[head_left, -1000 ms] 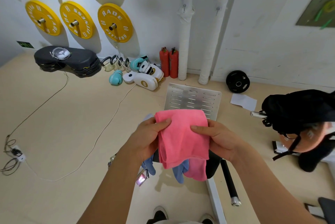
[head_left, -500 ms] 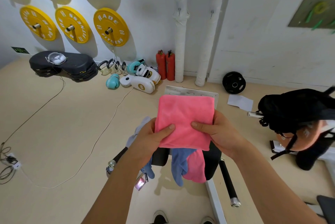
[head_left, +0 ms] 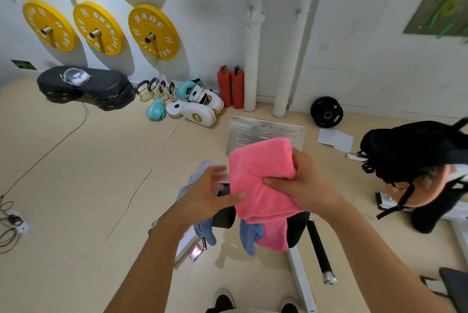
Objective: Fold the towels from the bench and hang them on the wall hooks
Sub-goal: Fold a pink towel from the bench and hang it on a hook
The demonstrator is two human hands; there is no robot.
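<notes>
A folded pink towel (head_left: pixel 260 176) is held up in front of me, tilted, with my right hand (head_left: pixel 306 186) gripping its right edge, thumb on the front. My left hand (head_left: pixel 210 193) is blurred beside the towel's left edge, fingers apart, only the thumb tip near the cloth. Below, the black bench pad (head_left: pixel 222 216) carries a pale blue towel (head_left: pixel 249 236) and another pink towel (head_left: pixel 276 238) hanging off it; more blue cloth (head_left: pixel 200 173) shows behind my left hand. Two small wall hooks (head_left: pixel 250 8) (head_left: pixel 297 12) sit high by the white pipes.
A slotted metal plate (head_left: pixel 266 130) lies on the floor ahead. Red extinguishers (head_left: pixel 230 87), boxing pads (head_left: pixel 200 112) and a black weight plate (head_left: pixel 326 112) line the wall. A black bag (head_left: pixel 415 148) sits at right. Cables (head_left: pixel 141 186) cross the floor at left.
My left hand has let go of the pink towel's front and slid off to its left side. The towel now hangs tilted from my right hand alone.
</notes>
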